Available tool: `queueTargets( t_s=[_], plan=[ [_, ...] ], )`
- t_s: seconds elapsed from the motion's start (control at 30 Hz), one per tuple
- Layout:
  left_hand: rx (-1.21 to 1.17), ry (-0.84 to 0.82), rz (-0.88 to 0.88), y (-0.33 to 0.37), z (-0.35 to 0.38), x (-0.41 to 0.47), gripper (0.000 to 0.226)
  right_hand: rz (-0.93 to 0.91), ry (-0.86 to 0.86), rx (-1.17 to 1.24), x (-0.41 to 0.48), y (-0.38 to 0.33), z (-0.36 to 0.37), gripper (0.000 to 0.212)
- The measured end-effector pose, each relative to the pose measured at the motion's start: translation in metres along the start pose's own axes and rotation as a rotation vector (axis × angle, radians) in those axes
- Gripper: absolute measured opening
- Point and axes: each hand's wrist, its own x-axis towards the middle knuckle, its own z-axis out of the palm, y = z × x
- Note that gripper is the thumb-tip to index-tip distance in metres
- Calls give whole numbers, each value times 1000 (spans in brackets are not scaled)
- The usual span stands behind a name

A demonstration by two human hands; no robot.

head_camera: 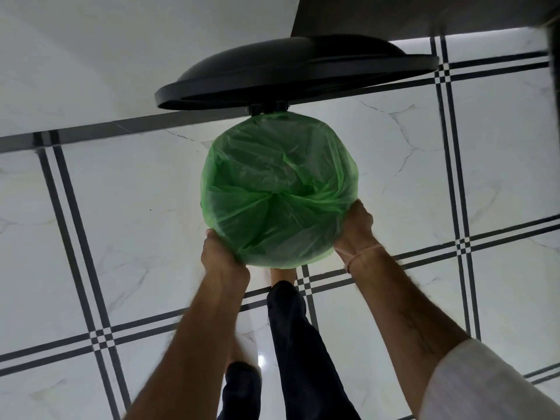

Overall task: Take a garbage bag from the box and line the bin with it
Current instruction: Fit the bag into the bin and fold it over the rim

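A translucent green garbage bag is stretched over the round mouth of the bin, covering its rim all the way round and bunched in folds near the middle. The bin's black lid stands raised on its hinge behind the bag. My left hand grips the bag's folded edge at the near left of the rim. At the near right of the rim my right hand grips the plastic, a thin band round its wrist. The bin's body is hidden under the bag, and no box is in view.
The floor is white marble-look tile with dark double lines. A dark wall base or cabinet rises behind the lid. My legs in dark trousers stand right below the bin.
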Motion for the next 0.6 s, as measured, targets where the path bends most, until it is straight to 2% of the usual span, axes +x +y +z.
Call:
queueTargets(
  t_s=[0.13, 0.2, 0.4, 0.5, 0.6],
  plan=[
    [-29, 95, 32, -8, 8, 3, 30, -63, 87, 90, 0, 3, 4, 39],
    [-47, 92, 36, -7, 8, 6, 26, -65, 94, 181, 3, 6, 7, 42],
    [-5, -104, 39, -9, -8, 19, 41, 0, -20, 232, 24, 19, -1, 58],
    [-1, -67, 64, -7, -4, 16, 47, 26, -25, 227, 24, 15, -2, 64],
    [-31, -50, 94, -6, -2, 7, 66, 46, 1, 179, 17, 12, -13, 64]
  ],
)
